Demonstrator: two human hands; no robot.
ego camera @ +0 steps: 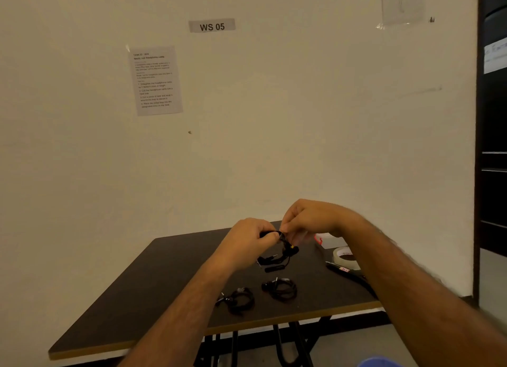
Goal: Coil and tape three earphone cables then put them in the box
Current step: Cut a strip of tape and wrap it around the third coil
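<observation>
Above the middle of the dark table, my left hand pinches the top of a coiled black earphone cable. My right hand pinches the same coil just beside it, fingers closed; whether tape lies between them is too small to tell. The coil hangs below both hands with a plug dangling. Two more coiled black earphone cables lie on the table nearer me, one at the left and one at the right. A clear box sits behind my right wrist, partly hidden.
A roll of clear tape and a black-handled tool lie at the table's right edge under my right forearm. A wall with taped paper sheets stands just behind the table. A dark doorway is at the far right.
</observation>
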